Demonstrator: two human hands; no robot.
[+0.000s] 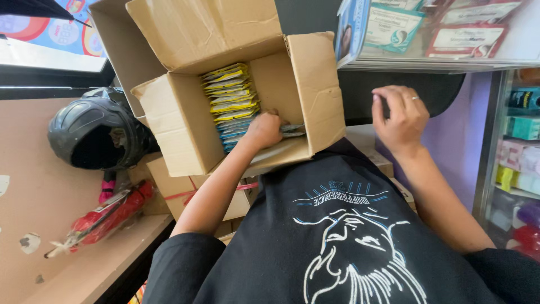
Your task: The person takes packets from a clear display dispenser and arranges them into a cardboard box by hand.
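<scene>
1. Sachets (229, 101): yellow and blue, stacked upright inside open cardboard box (185, 135), at 11 o'clock from the torso.
2. Left hand (263, 130): forearm extended into the box, fingers curled closed on sachets at the stack's lower end.
3. Right hand (400, 117): raised at 1 o'clock, fingers bent, loosely together, holding nothing.
4. Black helmet (93, 132): at 9 o'clock from the box.

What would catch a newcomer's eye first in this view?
The open cardboard box in the middle, with its row of yellow and blue sachets standing on edge; the left hand reaches in at the near end of that row. Left of the box sits a black helmet. The right hand, a ring on one finger, is raised below a glass counter at the upper right.
</scene>
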